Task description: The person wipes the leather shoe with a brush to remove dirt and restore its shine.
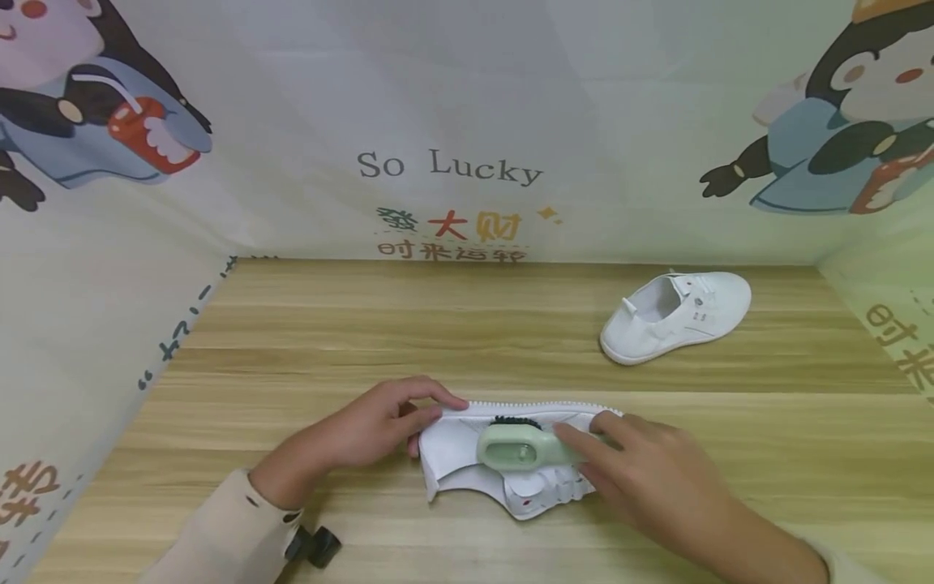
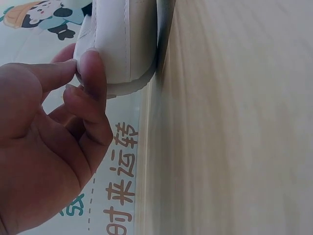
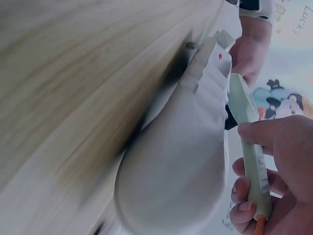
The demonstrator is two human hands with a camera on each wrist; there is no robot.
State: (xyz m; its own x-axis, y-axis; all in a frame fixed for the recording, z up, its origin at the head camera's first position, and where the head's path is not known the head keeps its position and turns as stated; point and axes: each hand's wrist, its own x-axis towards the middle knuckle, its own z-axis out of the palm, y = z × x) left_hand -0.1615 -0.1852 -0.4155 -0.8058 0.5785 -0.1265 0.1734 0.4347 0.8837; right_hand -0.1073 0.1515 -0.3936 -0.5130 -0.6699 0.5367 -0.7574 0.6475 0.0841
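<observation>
A white shoe [image 1: 447, 448] lies on its side at the front of the wooden table, its sole edge facing away and its opening toward me. My left hand [image 1: 368, 426] holds it by the heel; in the left wrist view, thumb and fingers pinch the sole edge of the shoe [image 2: 124, 44]. In my right hand [image 1: 653, 466] is a pale green brush [image 1: 503, 448], its dark bristles against the upper side of the shoe. The right wrist view shows fingers wrapped around the handle of the brush [image 3: 254, 171], beside the shoe's rounded toe [image 3: 168, 181].
Another white shoe [image 1: 718, 304] stands upright at the back right of the table [image 1: 379, 324]. Printed cloth walls [image 1: 627, 105] with cartoon figures and lettering enclose the back and both sides. A black device [image 1: 321, 546] sits by the left cuff.
</observation>
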